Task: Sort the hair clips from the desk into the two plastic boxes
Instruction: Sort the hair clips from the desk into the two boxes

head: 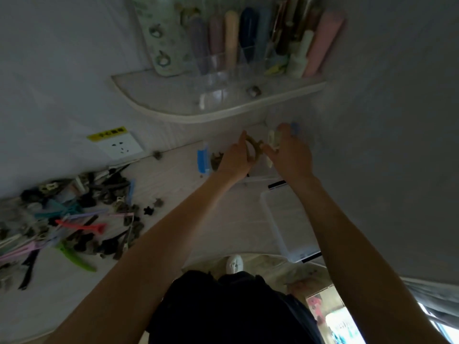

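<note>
Both arms reaching far over the worktop (173,175): left hand (234,158) pinching an olive clip (253,145), right hand (290,155) curled round a cream clip (272,142), above a clear box (260,175); second box (285,219) nearer, clip pile (74,219) far left

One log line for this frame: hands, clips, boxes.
left hand: holds olive clip | right hand: holds cream clip | both over far box | clip pile: unsorted on desk

Pale wood-grain desk (173,175), clear plastic box (285,219)
</note>
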Tool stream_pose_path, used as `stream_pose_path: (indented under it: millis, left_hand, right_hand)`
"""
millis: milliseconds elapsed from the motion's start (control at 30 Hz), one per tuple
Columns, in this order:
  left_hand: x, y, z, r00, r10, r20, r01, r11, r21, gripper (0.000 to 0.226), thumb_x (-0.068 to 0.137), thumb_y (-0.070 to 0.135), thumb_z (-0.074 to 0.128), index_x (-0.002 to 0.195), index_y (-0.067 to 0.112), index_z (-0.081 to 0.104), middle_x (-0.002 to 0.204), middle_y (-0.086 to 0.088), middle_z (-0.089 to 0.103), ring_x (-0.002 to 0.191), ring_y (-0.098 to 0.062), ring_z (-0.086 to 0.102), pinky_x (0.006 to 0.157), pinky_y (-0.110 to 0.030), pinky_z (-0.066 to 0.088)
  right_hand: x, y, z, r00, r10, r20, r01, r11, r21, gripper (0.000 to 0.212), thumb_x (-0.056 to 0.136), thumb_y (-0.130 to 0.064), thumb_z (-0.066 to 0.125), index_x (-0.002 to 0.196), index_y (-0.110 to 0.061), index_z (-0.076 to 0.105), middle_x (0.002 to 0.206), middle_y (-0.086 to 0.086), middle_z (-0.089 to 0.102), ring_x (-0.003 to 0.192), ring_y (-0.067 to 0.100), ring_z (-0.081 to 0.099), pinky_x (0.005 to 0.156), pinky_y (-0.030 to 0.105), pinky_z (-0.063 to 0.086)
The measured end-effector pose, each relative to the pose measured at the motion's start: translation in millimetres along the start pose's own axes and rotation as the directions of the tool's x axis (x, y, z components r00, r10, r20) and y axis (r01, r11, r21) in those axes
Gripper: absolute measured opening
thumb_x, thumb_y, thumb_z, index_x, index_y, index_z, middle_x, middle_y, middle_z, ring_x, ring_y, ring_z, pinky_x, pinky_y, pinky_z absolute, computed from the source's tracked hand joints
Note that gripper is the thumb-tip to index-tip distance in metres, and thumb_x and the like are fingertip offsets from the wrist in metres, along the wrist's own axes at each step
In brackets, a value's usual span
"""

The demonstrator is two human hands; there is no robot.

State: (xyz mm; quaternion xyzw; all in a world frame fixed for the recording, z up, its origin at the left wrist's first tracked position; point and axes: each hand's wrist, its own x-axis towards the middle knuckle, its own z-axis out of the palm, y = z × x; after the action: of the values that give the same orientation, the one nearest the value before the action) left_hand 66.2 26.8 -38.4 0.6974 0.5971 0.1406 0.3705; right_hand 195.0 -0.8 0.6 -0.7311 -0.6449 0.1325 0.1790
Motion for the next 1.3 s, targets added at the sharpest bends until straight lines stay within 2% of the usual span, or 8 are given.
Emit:
stream_pose_path:
  millis: [167, 333, 600, 800, 900, 1000, 1200, 1300]
  left_hand:
    - [14.0, -12.0, 10.4, 0.993, 0.044, 0.111, -0.097, 0.835, 0.541, 0.061, 0.096, 0.031, 0.046, 0.146, 0.013, 0.017, 0.13, -0.021, 0.049, 0.127, -0.041, 0.033, 0.1, -0.044, 0.036]
    - [18.3, -21.9, -3.7, 0.987, 0.108, 0.121, -0.162, 0.74, 0.653, 0.045, 0.095, 0.038, 0.04, 0.137, 0.024, 0.04, 0.125, -0.015, 0.053, 0.121, -0.036, 0.036, 0.097, -0.041, 0.033]
    - [-15.8, -67.0, -41.3, 0.942, 0.302, -0.148, -0.22, 0.886, 0.408, 0.029, 0.087, 0.019, 0.05, 0.113, 0.017, 0.065, 0.115, -0.007, 0.064, 0.111, -0.03, 0.051, 0.094, -0.037, 0.038]
    - [-72.0, -105.7, -63.0, 0.867, 0.289, -0.405, -0.267, 0.957, 0.112, 0.027, 0.091, 0.019, 0.049, 0.113, 0.015, 0.064, 0.109, -0.003, 0.068, 0.099, -0.014, 0.058, 0.086, -0.023, 0.043]
    - [-113.6, -140.2, -79.0, 0.83, 0.125, -0.543, -0.145, 0.989, 0.006, 0.027, 0.094, 0.026, 0.045, 0.112, 0.017, 0.063, 0.1, 0.002, 0.069, 0.086, 0.002, 0.056, 0.074, -0.018, 0.046]
    - [-153.5, -181.7, -99.4, 0.81, -0.048, -0.584, 0.012, 0.998, -0.066, 0.032, 0.093, 0.033, 0.042, 0.112, 0.019, 0.062, 0.097, 0.003, 0.069, 0.081, -0.009, 0.063, 0.068, -0.024, 0.05]
    - [-213.6, -266.7, -144.9, 0.798, -0.305, -0.519, 0.352, 0.936, -0.009, 0.031, 0.09, 0.015, 0.054, 0.12, 0.015, 0.058, 0.114, -0.003, 0.063, 0.105, -0.019, 0.056, 0.088, -0.03, 0.043]
    - [-221.2, -305.1, -166.2, 0.82, -0.313, -0.48, 0.36, 0.933, 0.008, 0.035, 0.085, 0.017, 0.063, 0.119, 0.007, 0.059, 0.117, -0.015, 0.062, 0.109, -0.032, 0.056, 0.092, -0.038, 0.043]
  right_hand:
    - [8.5, 3.3, 9.7, 0.996, -0.022, 0.091, 0.029, 0.997, -0.073, 0.048, 0.09, -0.038, 0.054, 0.124, -0.003, 0.046, 0.112, 0.022, 0.058, 0.099, 0.035, 0.058, 0.07, 0.035, 0.044]
    - [10.6, 3.6, 18.5, 0.992, -0.054, 0.11, 0.064, 0.994, -0.086, 0.052, 0.091, -0.041, 0.052, 0.127, -0.004, 0.043, 0.113, 0.022, 0.054, 0.099, 0.035, 0.056, 0.073, 0.039, 0.045]
    - [17.5, -4.9, 43.3, 0.992, -0.088, 0.094, 0.114, 0.937, -0.331, 0.025, 0.096, -0.024, 0.045, 0.103, -0.003, 0.056, 0.105, 0.019, 0.058, 0.087, 0.034, 0.058, 0.064, 0.034, 0.037]
    - [-34.7, -34.3, 51.2, 0.957, -0.254, -0.139, 0.257, 0.966, 0.003, 0.02, 0.086, -0.013, 0.049, 0.095, -0.007, 0.066, 0.089, 0.015, 0.067, 0.086, 0.034, 0.059, 0.073, 0.037, 0.048]
    - [-64.4, -80.2, 71.2, 0.919, -0.391, -0.049, 0.393, 0.898, 0.197, 0.029, 0.088, -0.02, 0.042, 0.101, -0.009, 0.065, 0.095, 0.01, 0.068, 0.09, 0.028, 0.06, 0.078, 0.034, 0.049]
    - [-86.7, -125.6, 103.4, 0.844, -0.516, 0.149, 0.455, 0.834, 0.313, 0.025, 0.088, -0.012, 0.048, 0.108, -0.01, 0.063, 0.104, 0.008, 0.066, 0.098, 0.026, 0.057, 0.087, 0.033, 0.044]
    - [-117.0, -197.6, 183.7, 0.564, -0.598, 0.569, 0.543, 0.788, 0.29, 0.057, 0.089, -0.025, 0.055, 0.142, -0.021, 0.033, 0.147, 0.013, 0.029, 0.137, 0.031, 0.022, 0.112, 0.045, 0.026]
    - [-116.1, -223.8, 211.4, 0.606, -0.57, 0.555, 0.544, 0.806, 0.234, 0.062, 0.09, -0.026, 0.055, 0.144, -0.023, 0.026, 0.155, 0.011, 0.014, 0.143, 0.032, 0.009, 0.115, 0.046, 0.019]
